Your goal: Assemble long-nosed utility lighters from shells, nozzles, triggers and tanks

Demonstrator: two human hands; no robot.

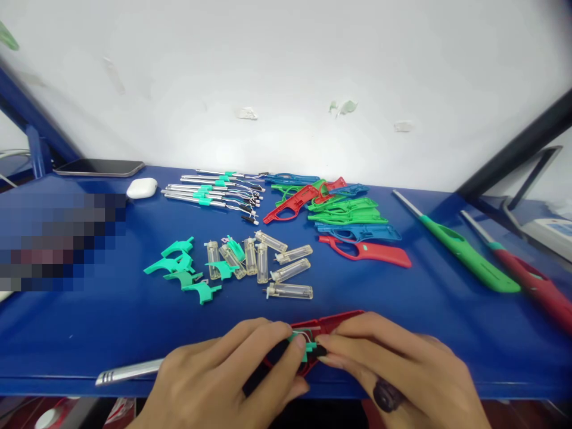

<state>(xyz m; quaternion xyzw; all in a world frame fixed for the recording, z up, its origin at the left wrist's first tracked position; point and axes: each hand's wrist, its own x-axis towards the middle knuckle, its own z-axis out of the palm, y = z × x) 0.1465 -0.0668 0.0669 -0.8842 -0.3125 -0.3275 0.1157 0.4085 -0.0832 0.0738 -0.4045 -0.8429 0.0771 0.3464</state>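
At the table's front edge, a red lighter shell half (342, 320) lies between my hands. My left hand (232, 372) is closed around its left side, with fingers at a green trigger piece (309, 351) and a thin white wire (301, 333). A silver lighter tube (129, 371) sticks out to the left from under that hand. My right hand (411, 372) pinches a small black part (320, 350) beside the trigger, at the shell's right side. My fingers hide much of the shell's inside.
Beyond my hands lie green triggers (203, 291), clear fuel tanks (290, 291), wired silver tubes (196, 193) and coloured shell halves (348, 211). Two assembled lighters (469, 253) are at the right. A phone (100, 167) and a white earbud case (142, 188) sit back left, before the wall.
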